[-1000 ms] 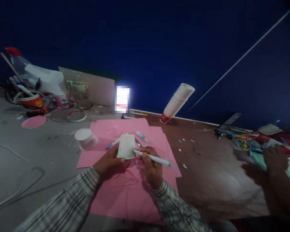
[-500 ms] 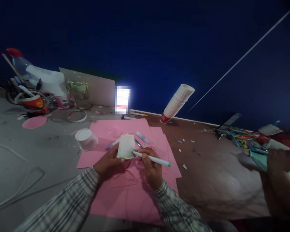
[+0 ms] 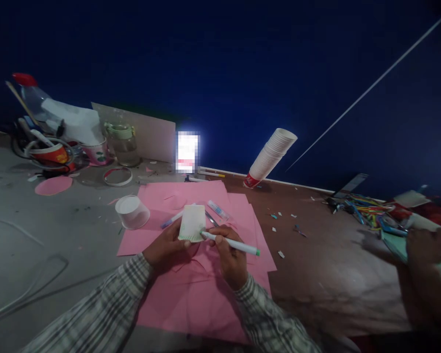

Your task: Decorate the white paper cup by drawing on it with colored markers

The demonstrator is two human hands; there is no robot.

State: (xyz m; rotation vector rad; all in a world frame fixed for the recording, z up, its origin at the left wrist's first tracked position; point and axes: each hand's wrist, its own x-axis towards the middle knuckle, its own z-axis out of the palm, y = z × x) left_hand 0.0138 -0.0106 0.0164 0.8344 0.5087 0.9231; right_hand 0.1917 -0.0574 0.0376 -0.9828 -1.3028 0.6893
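A white paper cup [image 3: 193,221], its rim turned down toward me, is held by my left hand [image 3: 166,245], with the thumb at the rim. Green strokes run along the rim and up its side. In my right hand [image 3: 231,255] is a white marker [image 3: 238,244] with a green end cap; its tip meets the cup's lower right side. Below both hands lie overlapping pink sheets [image 3: 202,314]. Behind the cup rest a capped marker [image 3: 217,210] and a partly hidden pen.
An upturned white cup [image 3: 132,212] sits to the left. A tall leaning cup stack [image 3: 270,158] stands at the back. Far left are a jar [image 3: 122,144] and filled cups. At the right edge another person's hand [image 3: 426,247] holds green paper near coloured pens.
The marker tip has shifted slightly down the cup's side. At the far right, the other person's hand and the green paper have moved a little. My left hand keeps its hold.
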